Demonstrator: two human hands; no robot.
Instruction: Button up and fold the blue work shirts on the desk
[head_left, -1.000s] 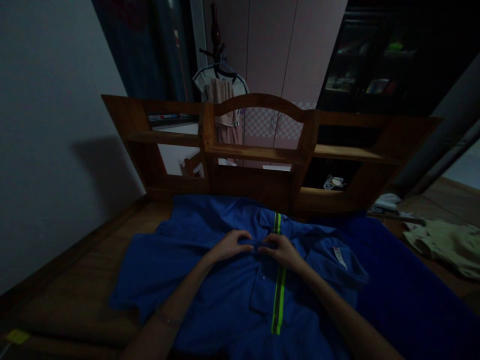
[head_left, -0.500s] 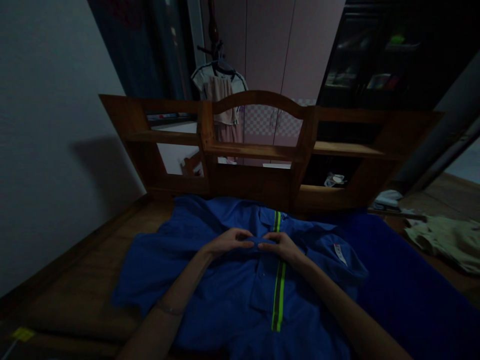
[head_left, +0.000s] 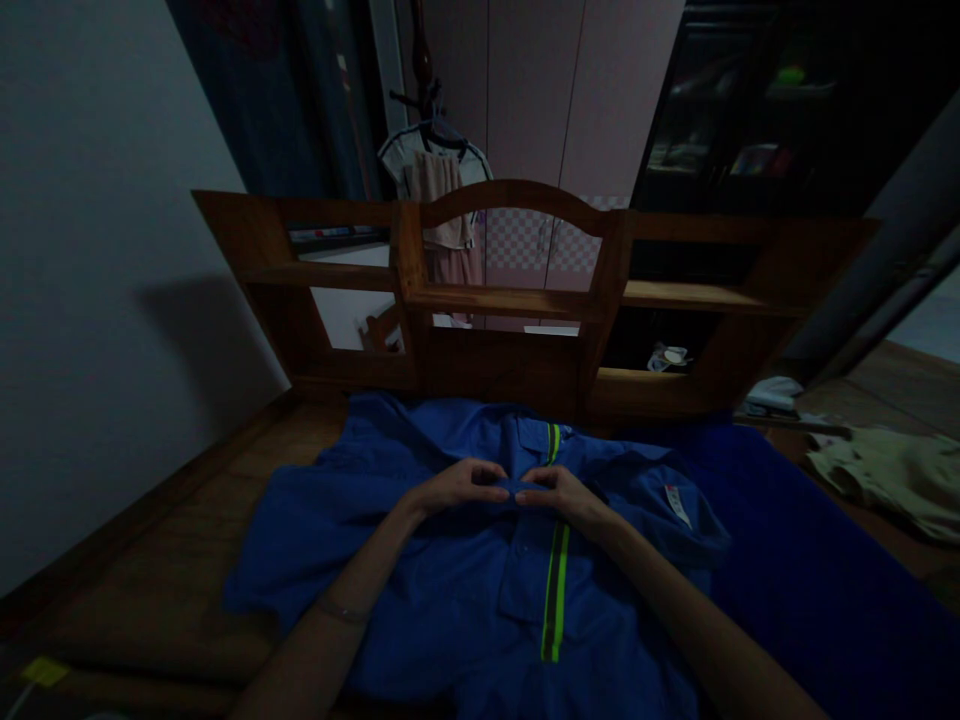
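A blue work jacket (head_left: 442,590) lies spread out, with a yellow-green and grey reflective stripe (head_left: 556,590) across its front, flapped pockets and a small white label (head_left: 678,505) towards its right end. My left hand (head_left: 461,485) pinches the cloth near the jacket's middle, thumb below and fingers above. Close beside it, almost fingertip to fingertip, my right hand (head_left: 559,495) pinches the same strip of cloth next to the stripe. Any button or fastener between the fingertips is too small and dark to make out.
A wooden headboard with shelves (head_left: 514,300) stands right behind the jacket. A dark blue cloth (head_left: 795,570) lies to the right, and a pale crumpled garment (head_left: 892,475) beyond it. At left rises a white wall (head_left: 97,300). Clothes (head_left: 439,185) hang on a rack behind.
Both hands stay at nearly the same spot on the jacket, with only a slight shift of the fingers. The whole view has moved a little.
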